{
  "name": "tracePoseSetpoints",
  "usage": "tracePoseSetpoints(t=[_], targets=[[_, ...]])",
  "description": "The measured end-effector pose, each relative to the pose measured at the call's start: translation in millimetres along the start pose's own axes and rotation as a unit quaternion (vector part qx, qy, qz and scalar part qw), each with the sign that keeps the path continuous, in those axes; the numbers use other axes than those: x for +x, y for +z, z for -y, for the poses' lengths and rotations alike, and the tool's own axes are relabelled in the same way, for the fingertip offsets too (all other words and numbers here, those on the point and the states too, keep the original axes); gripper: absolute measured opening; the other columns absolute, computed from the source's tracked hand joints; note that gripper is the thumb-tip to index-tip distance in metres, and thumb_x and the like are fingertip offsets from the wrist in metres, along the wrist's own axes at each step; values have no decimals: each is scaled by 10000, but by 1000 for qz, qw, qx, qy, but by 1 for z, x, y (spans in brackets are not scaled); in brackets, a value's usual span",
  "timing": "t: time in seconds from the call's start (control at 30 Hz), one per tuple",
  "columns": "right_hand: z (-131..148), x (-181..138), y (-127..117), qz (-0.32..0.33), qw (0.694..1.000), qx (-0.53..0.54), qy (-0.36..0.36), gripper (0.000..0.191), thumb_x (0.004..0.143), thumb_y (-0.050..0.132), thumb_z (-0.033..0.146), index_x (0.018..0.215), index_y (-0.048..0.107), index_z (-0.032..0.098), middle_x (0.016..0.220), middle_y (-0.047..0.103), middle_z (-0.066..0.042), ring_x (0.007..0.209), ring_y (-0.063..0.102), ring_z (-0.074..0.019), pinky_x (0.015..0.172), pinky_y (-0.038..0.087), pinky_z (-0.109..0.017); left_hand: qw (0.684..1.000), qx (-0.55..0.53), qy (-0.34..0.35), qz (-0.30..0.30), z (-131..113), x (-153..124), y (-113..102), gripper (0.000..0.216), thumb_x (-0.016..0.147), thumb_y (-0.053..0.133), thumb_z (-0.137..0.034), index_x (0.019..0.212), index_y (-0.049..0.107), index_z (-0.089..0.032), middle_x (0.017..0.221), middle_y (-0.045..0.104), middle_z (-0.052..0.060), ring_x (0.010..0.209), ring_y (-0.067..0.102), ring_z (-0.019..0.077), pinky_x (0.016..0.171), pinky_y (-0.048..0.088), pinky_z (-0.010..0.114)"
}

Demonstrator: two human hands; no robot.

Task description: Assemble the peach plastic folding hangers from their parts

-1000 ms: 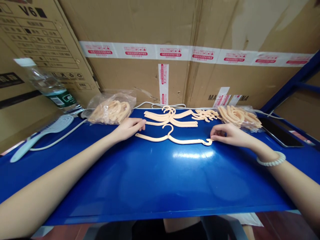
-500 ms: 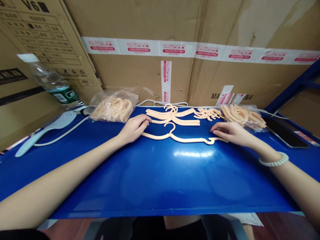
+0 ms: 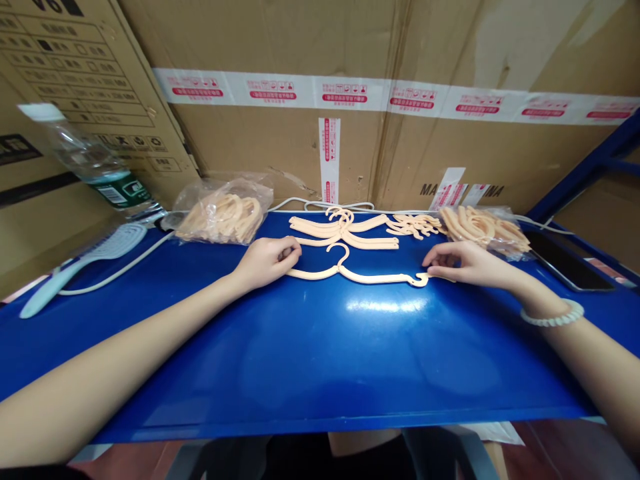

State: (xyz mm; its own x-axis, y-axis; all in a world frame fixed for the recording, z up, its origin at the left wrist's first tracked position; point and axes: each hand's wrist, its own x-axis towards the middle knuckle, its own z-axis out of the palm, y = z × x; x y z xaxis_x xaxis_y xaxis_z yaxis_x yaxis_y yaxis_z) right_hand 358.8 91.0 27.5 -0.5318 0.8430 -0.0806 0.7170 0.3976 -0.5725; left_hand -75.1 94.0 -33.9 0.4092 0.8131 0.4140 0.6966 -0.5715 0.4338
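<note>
A cream plastic clothes hanger (image 3: 375,276) lies flat on the blue table (image 3: 310,360), its hook upward. My left hand (image 3: 270,261) has its fingers curled at the hanger's left end, which they hide. At the other end, my right hand (image 3: 463,265) pinches a slim cream hook piece (image 3: 419,280) between thumb and fingers; its curved tip meets the hanger's right end. Behind lies a pile of several similar hangers (image 3: 345,230), with a heap of small cream hooks (image 3: 414,225) to its right.
Clear bags of cream parts lie at left (image 3: 223,215) and right (image 3: 485,230). Farther left are a hairbrush (image 3: 107,248) and a water bottle (image 3: 97,163). A phone (image 3: 565,261) lies right. Cardboard boxes (image 3: 280,143) stand behind, with a white cable (image 3: 295,205) along them.
My left fingers have curled in more at the hanger's left end. My right thumb has come down closer over the hook piece. The view has shifted slightly.
</note>
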Motion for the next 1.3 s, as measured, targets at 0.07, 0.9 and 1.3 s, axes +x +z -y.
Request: tracePoseSetpoints(t=[0.07,0.9,1.3], targets=[[0,0,-1,13,1000,-11,-12,510,826,694,680,936,746,185,765,694,-54,667,620,-185,594,463,-286,1000,9,-2,-3,1,-1,1,250,926,489,-347,824,646,-181,562,534,-34,520,505,122,564,343,241],[-7,6,7,-37,997,-61,-42,521,849,645,709,812,705,193,698,682,-53,606,582,-181,581,428,-296,991,87,-89,-43,2,1,2,126,847,546,-302,853,638,-216,557,555,-44,527,540,149,559,335,255],[-9,6,1,-50,997,-48,-14,628,896,493,784,906,715,196,795,722,-73,681,627,-213,635,468,-325,991,62,-98,-71,3,0,2,143,837,545,-306,852,648,-207,624,615,-23,584,562,154,598,382,262]])
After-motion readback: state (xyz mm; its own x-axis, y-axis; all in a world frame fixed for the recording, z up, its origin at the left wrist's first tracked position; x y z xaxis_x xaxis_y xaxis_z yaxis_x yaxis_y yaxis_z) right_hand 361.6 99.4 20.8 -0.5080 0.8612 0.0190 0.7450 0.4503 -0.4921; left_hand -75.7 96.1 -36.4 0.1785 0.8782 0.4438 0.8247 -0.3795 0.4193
